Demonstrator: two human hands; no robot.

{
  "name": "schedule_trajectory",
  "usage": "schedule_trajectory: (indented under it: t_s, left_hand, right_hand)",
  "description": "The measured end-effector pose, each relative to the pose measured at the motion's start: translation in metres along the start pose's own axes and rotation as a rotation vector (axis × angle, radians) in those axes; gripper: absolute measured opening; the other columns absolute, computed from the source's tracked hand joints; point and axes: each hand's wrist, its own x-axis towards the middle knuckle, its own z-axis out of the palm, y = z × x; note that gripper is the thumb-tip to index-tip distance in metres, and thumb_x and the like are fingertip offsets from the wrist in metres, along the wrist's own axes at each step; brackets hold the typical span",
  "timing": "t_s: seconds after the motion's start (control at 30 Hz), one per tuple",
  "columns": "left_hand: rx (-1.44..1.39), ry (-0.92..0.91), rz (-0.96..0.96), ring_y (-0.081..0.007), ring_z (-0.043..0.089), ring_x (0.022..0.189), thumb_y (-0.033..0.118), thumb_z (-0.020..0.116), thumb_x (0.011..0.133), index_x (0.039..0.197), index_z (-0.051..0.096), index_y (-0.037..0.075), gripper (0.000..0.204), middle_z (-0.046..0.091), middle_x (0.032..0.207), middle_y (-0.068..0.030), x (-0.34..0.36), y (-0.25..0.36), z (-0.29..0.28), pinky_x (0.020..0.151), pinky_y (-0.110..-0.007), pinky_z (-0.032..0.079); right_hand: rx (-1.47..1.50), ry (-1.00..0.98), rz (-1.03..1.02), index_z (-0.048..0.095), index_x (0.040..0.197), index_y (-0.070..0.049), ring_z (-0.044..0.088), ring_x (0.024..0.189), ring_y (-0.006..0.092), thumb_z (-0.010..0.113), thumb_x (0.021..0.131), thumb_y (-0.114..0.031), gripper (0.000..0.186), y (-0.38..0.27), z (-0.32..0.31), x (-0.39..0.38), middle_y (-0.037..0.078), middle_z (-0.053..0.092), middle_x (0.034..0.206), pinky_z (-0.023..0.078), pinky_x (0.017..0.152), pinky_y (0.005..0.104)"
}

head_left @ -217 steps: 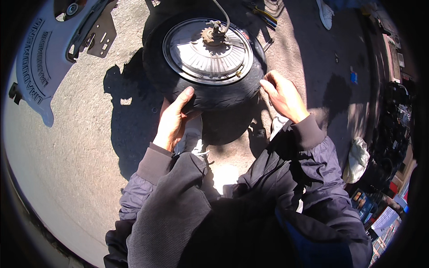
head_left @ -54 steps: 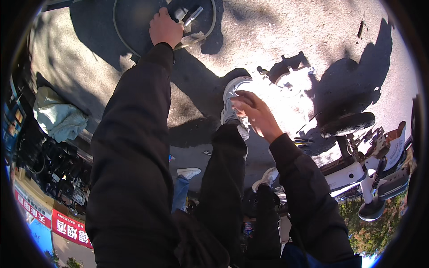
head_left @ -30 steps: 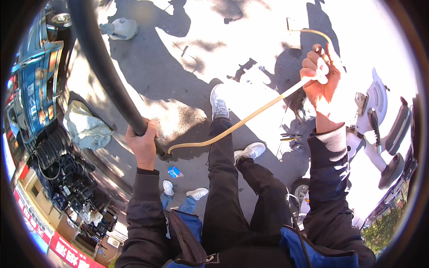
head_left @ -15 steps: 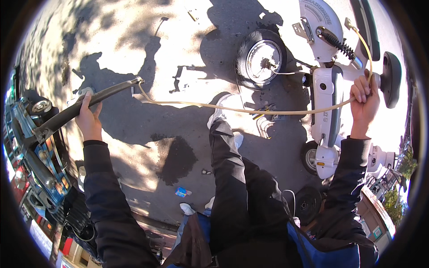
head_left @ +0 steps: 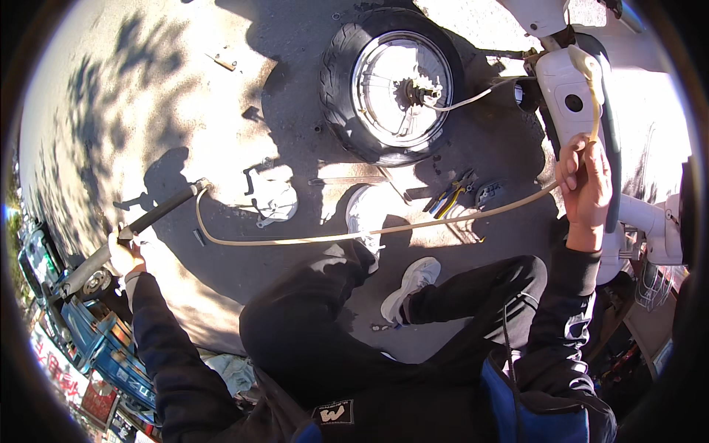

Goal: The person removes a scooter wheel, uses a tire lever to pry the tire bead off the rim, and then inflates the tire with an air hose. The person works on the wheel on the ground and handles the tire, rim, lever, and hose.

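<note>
At the left, my left hand (head_left: 127, 255) is closed round a long dark tyre pump (head_left: 166, 210), which slants up toward the right. From the pump's upper end runs a cream rubber hose (head_left: 458, 221), sagging across in front of my legs. My right hand (head_left: 588, 193) grips this hose near its far end, and the short end piece sticks up above my fingers in front of a white scooter body (head_left: 555, 77). Lying beyond the hose is a wheel (head_left: 391, 92) with a black tyre and silver hub; a pale cable comes out of its axle.
Pliers (head_left: 464, 181) and other hand tools lie on the ground beside my shoe (head_left: 365, 214). A round metal plate (head_left: 279, 199) sits left of them. Scooter parts stand along the right side; a blue cart-like object (head_left: 96, 336) is at the lower left.
My view has come lower and closer to the ground, with my knees now bent. The wheel looks larger. Both hands keep their hold on the pump and hose.
</note>
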Motion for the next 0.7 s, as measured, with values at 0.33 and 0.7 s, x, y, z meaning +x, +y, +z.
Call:
schedule_trajectory:
  t_s: [0.33, 0.7]
  left_hand:
    - [0.091, 0.105, 0.284, -0.0134, 0.064, 0.092, 0.041, 0.077, 0.091, 0.105, 0.075, 0.016, 0.028, 0.071, 0.105, 0.0002, 0.025, -0.041, 0.021, 0.071, -0.032, 0.049]
    - [0.235, 0.298, 0.429, -0.0155, 0.054, 0.05, 0.04, 0.081, 0.085, 0.087, 0.077, 0.002, 0.038, 0.068, 0.074, -0.0074, -0.038, -0.056, 0.05, 0.049, -0.033, 0.041]
  right_hand:
    - [-0.103, -0.179, 0.244, 0.069, 0.127, -0.001, 0.05, 0.061, 0.004, 0.063, 0.109, -0.014, 0.023, 0.146, 0.033, 0.018, 0.0, 0.062, 0.08, 0.04, 0.058, 0.0183]
    - [-0.286, -0.254, 0.37, 0.075, 0.117, -0.001, 0.046, 0.066, 0.0021, 0.067, 0.109, -0.024, 0.026, 0.176, 0.055, 0.002, -0.005, 0.056, 0.078, 0.037, 0.058, 0.0203]
